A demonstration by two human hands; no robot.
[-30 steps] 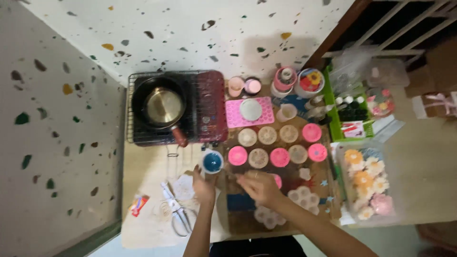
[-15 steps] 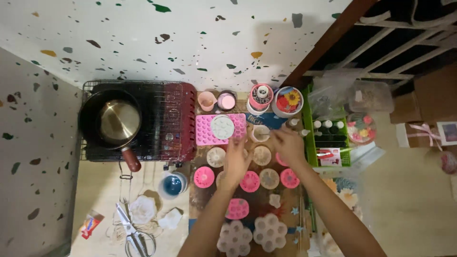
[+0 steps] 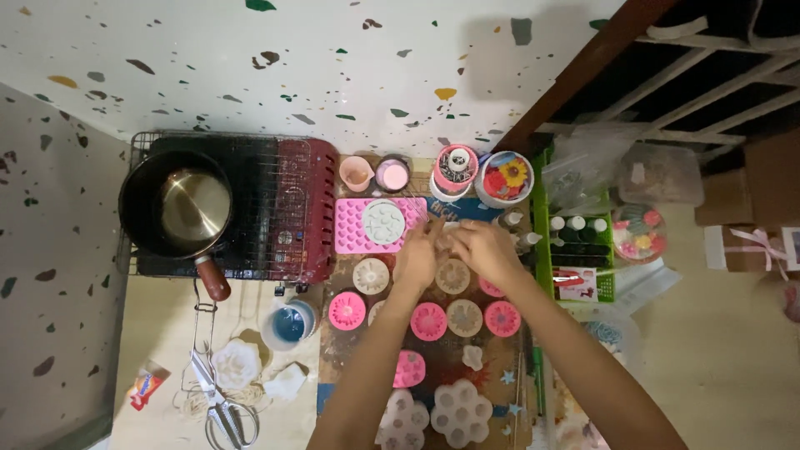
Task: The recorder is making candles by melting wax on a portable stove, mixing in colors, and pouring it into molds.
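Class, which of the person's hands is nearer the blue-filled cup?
Left. The left hand is up and right of the blue-filled cup; the right hand lies farther right.

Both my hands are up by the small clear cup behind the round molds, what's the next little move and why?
Probably lift the small clear cup straight up: both the left hand and right hand close around it, and round molds crowd the board just below, so a sideways drag might knock them.

Home craft corner: terrazzo floor (image 3: pixel 250 67), silicone moulds (image 3: pixel 458 411), portable stove (image 3: pixel 250 208).
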